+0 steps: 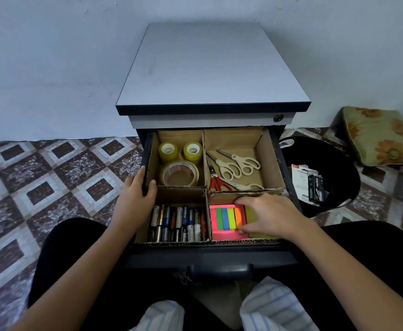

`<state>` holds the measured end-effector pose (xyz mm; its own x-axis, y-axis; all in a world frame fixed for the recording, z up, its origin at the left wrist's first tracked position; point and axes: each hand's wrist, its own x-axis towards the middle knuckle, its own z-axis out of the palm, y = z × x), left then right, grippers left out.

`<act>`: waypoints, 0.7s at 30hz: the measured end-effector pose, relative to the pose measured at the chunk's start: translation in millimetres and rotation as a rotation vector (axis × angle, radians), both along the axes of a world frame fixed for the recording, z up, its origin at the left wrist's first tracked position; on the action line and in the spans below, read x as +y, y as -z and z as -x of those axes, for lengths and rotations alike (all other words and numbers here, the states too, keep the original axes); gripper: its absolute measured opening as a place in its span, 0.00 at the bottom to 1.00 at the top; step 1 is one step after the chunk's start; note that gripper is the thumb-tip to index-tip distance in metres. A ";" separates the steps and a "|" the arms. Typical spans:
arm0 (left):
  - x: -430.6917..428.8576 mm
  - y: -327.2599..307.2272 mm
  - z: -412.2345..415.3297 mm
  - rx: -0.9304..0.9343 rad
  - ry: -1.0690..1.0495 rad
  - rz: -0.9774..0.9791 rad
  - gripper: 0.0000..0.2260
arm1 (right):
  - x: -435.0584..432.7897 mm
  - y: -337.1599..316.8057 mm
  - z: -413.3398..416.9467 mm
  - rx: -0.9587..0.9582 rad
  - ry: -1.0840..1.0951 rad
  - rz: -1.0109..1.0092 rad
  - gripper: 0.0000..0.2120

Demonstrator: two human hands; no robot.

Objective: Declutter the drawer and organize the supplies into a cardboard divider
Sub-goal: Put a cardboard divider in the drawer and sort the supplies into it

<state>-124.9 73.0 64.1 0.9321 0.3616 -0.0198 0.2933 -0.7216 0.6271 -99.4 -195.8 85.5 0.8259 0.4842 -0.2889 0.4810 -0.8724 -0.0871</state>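
**Settling the sticky notes into the near-right cell**

The left grip (137, 189) is closed over the left wall of the drawer (148, 144), thumb inside and fingers outside, seemingly to steady it. The right grip (267, 216) lies wide and spread on the notes, pressing rather than clasping; nothing is lifted.

The pink pad (222, 235) sits flat in the near-right cell of the cardboard divider (268, 158), against the centre wall, with a yellow pad (249, 213) just beside it, mostly under the hand.

The risk is probably in the fingertips. A drag across the pink pad could curl or peel the colour tabs (226, 218) stuck to it. A push sideways could ride one pad up over the other or bow the thin cardboard wall.

The tabs run lengthwise from the drawer front toward the cabinet, side by side. The pink pad looks nearly square, so its long axis is unclear. The batteries (179, 223) in the next cell run the same front-to-back way.
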 end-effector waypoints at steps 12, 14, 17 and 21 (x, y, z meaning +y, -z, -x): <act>-0.2 0.3 0.8 -0.003 -0.001 -0.002 0.24 | 1.0 6.3 1.3 0.022 0.014 0.005 0.28; -0.5 0.2 0.6 -0.004 -0.001 -0.005 0.24 | 1.2 5.7 1.2 0.023 0.017 0.007 0.28; 0.5 1.0 0.2 0.001 0.003 0.000 0.24 | -0.2 2.6 2.1 0.025 0.036 -0.001 0.30; 1.7 1.7 -0.1 0.005 0.002 0.005 0.24 | -8.8 0.9 4.9 0.054 0.117 -0.065 0.26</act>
<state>-124.8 74.8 62.4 0.9327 0.3597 -0.0258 0.2947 -0.7191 0.6293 -104.2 -204.6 84.6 0.8621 0.4046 -0.3052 0.3693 -0.9139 -0.1684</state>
